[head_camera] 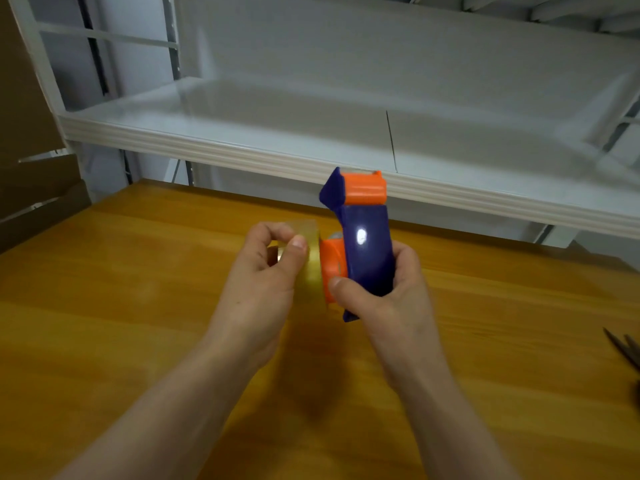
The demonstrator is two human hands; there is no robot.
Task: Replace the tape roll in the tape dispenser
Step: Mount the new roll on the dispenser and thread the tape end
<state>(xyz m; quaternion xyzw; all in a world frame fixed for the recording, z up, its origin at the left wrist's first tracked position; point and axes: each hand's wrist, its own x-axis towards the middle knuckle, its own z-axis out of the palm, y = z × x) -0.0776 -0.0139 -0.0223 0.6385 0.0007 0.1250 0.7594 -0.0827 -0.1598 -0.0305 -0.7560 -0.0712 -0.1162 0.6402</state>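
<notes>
A blue and orange tape dispenser (367,237) is held upright above the wooden table, its orange cutter end pointing up. My right hand (384,292) grips its blue lower body, thumb on the orange hub (332,268). A clear yellowish tape roll (311,268) sits against the hub's left side. My left hand (266,275) holds that roll, thumb on its outer face and fingers curled round its rim. How far the roll sits on the hub I cannot tell.
The wooden table (138,323) spreads below my hands. A white shelf (311,133) runs across the back at dispenser height. Cardboard boxes (31,174) stand at the left. Dark scissors (627,351) lie at the table's right edge.
</notes>
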